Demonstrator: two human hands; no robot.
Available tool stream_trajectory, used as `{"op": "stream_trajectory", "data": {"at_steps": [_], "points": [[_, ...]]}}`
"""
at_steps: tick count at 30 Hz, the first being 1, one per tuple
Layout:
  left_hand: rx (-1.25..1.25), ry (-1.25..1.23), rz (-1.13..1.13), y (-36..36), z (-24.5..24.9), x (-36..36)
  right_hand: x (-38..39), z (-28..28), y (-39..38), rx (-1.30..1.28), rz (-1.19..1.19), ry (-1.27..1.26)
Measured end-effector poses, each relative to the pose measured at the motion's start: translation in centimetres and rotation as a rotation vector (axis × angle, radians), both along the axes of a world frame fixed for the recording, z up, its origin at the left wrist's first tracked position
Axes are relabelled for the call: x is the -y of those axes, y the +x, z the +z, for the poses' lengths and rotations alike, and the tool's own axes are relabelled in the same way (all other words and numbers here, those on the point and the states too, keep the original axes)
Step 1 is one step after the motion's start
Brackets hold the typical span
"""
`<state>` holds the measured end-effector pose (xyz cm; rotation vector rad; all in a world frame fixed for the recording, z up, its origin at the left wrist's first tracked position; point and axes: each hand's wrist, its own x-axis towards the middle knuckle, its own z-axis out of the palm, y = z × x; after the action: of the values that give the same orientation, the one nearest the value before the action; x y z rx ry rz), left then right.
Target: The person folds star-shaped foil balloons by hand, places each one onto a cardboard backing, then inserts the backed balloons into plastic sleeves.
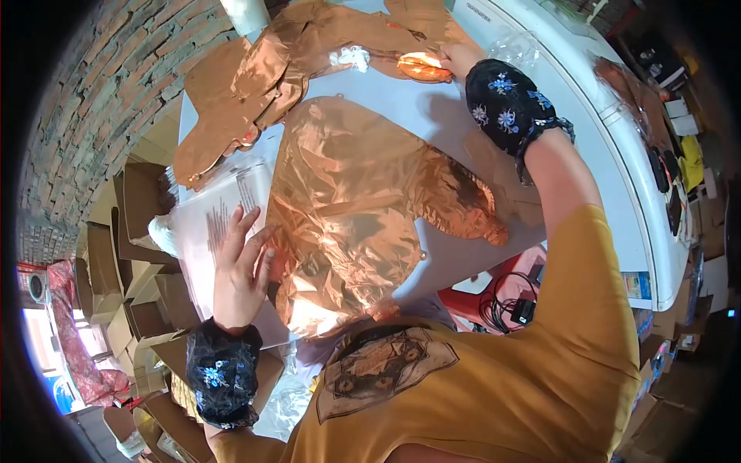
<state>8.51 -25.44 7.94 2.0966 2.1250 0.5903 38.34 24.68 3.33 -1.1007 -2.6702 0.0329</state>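
A large copper-coloured foil balloon (347,185) lies flat and wrinkled in front of me, with a gathered, crumpled part (463,197) at its right. My left hand (243,270) is open, fingers spread, at the balloon's left edge and over clear printed plastic bags (220,224). At the far side of the table, my right hand (461,59) is closed on the right end of a small folded copper foil balloon (424,68); its fingertips are partly hidden. More flat foil balloons (266,69) are heaped along the back, with a small white bundle (351,58) beside them.
The pale table (463,127) borders a white appliance-like surface (610,170) on the right. Open cardboard boxes (147,231) stand below on the left, by a brick wall (116,85). A black coiled cable (502,305) lies on something red near my body.
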Motion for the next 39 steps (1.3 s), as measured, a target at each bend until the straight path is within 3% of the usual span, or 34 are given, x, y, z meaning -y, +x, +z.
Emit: {"op": "stream_trajectory", "data": {"at_steps": [2, 4, 5, 7, 9, 11, 13, 15, 18, 19, 21, 23, 25, 28, 30, 32, 35, 37, 39], "points": [[0.001, -0.005, -0.008, 0.0, -0.1, -0.1, 0.5, -0.4, -0.6, -0.035, -0.071, 0.004], [0.018, -0.003, -0.019, 0.2, -0.1, -0.2, 3.1, 1.9, -1.7, -0.387, -0.032, -0.311], [-0.001, -0.007, -0.015, 0.3, 0.0, -0.3, 7.4, 4.9, -2.8, -0.739, 0.02, -0.516], [0.01, -0.001, -0.015, 0.2, 0.0, -0.7, 8.7, 7.7, -5.4, -1.022, 0.064, -0.507], [-0.003, 0.004, -0.025, 0.2, -0.1, -0.9, 6.3, 7.1, -7.1, -0.855, 0.012, -0.182], [0.015, 0.01, -0.034, 0.3, -0.1, -1.2, 2.1, 4.7, -6.3, -0.448, -0.09, 0.004], [0.026, 0.013, -0.032, 0.7, 0.2, -1.5, -0.9, 2.3, -4.1, -0.001, -0.148, 0.058], [0.039, 0.017, -0.05, 0.6, 0.2, -1.9, -2.2, 0.6, -2.5, 0.273, -0.125, 0.062], [0.03, 0.031, -0.072, 0.6, 0.2, -2.2, -3.4, 1.5, -1.8, -0.077, -0.039, -0.283], [0.021, 0.038, -0.077, 0.5, 0.2, -2.3, -8.8, -1.4, -2.1, -0.001, -0.034, -0.114], [0.008, 0.07, -0.093, 0.5, -0.1, -2.5, -9.0, -1.1, -0.5, -0.027, 0.183, 0.15], [0.001, 0.083, -0.104, 0.5, 0.0, -2.5, -7.8, 0.2, -0.2, 0.005, 0.164, 0.195], [-0.001, 0.084, -0.108, 0.5, 0.2, -2.6, -5.1, 4.6, -0.8, 0.094, -0.086, 0.026], [0.002, 0.085, -0.099, 0.6, 0.1, -2.6, -2.6, 7.6, -1.6, -0.572, -0.376, 0.14], [0.003, 0.062, -0.104, 0.8, 0.1, -2.4, -4.1, 8.7, -0.9, 0.09, -0.109, 0.081], [0.0, 0.067, -0.11, 0.6, 0.1, -2.9, -4.7, 11.3, -2.0, -0.316, -0.385, 0.284], [-0.002, 0.074, -0.12, 0.7, 0.3, -3.0, -3.1, 16.7, -3.1, 0.017, -0.201, 0.373], [0.004, 0.081, -0.133, 1.2, 0.7, -3.5, -4.6, 19.2, -2.5, 0.025, -0.348, 0.656], [0.037, 0.064, -0.154, 1.7, 0.6, -3.8, -5.4, 21.7, -1.8, 0.004, -0.39, 0.758]]}}
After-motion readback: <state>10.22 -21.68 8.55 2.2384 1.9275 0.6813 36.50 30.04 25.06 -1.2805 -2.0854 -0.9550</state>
